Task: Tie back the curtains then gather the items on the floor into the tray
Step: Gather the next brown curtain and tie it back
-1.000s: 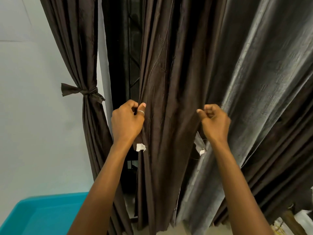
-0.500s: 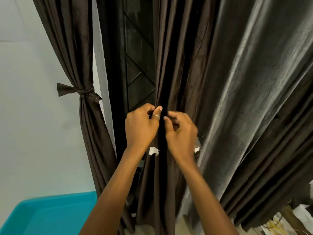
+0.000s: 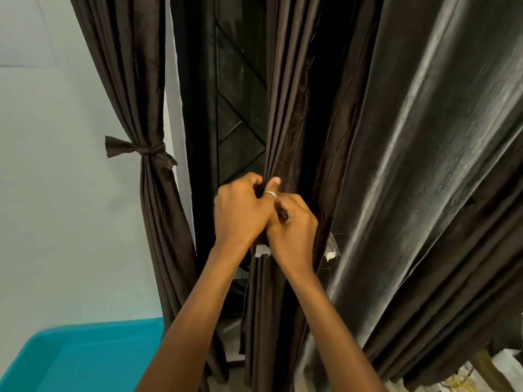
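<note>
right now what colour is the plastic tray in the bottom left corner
Teal-blue plastic tray, seen in the head view.

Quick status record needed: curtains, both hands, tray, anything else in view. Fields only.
left curtain: dark brown curtain panel, already tied back with a knotted tieback
middle curtain: brown panel, bunched, knot not yet visible
left hand: left hand shut on the middle curtain, ring on thumb
right hand: right hand shut on fabric, touching the left hand
right curtain: grey-brown panel, hanging loose
tray: teal tray, bottom left, contents not visible
window: dark grille behind curtains
</note>
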The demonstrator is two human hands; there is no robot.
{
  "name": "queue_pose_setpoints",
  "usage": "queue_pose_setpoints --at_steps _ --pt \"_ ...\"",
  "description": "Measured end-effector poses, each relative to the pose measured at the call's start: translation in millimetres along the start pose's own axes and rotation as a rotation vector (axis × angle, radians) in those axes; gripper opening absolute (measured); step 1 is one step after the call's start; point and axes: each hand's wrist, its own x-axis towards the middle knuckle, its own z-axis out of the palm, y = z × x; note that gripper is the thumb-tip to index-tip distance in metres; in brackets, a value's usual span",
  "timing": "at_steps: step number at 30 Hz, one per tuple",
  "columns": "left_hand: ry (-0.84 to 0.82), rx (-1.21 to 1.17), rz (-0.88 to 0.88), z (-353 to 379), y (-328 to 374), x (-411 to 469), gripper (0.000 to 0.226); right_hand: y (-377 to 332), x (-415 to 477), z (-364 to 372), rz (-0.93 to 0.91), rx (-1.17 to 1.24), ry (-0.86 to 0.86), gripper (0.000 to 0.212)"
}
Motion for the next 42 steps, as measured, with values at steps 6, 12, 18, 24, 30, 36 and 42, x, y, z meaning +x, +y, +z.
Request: queue_pose_setpoints --at_steps 6,12,18,24,30,36,42 --pt "0.050 -0.009 0.029 -3.8 -11.6 4.9 0.038 8.4 9.0 -42.5 -0.006 -0.246 0.378 0.027" --pt "0.048 -0.017 0.041 -6.5 -18.5 8.6 0.037 33.4 31.9 -83.8 0.184 -0.287 0.335 0.053" --pt "0.091 -0.022 0.016 -20.1 -31.6 13.8 0.039 53.0 59.1 -133.4 0.397 -0.086 0.318 0.047" --pt "0.085 -0.030 0.022 -16.0 -25.8 10.2 0.037 63.1 47.6 -132.8 0.349 -0.189 0.313 0.017" --pt "0.020 -0.021 0.063 -1.7 -4.0 -2.5 0.037 33.9 14.9 -65.9 0.066 -0.285 0.163 0.022" --pt "-0.047 -0.078 0.105 -1.6 2.4 -8.2 0.029 5.0 0.7 -17.0 -0.009 -0.153 -0.087 0.043" --pt "-0.047 -0.063 0.135 -13.6 -5.3 -5.3 0.028 -1.1 -6.7 -2.7 -0.027 -0.138 -0.128 0.050"
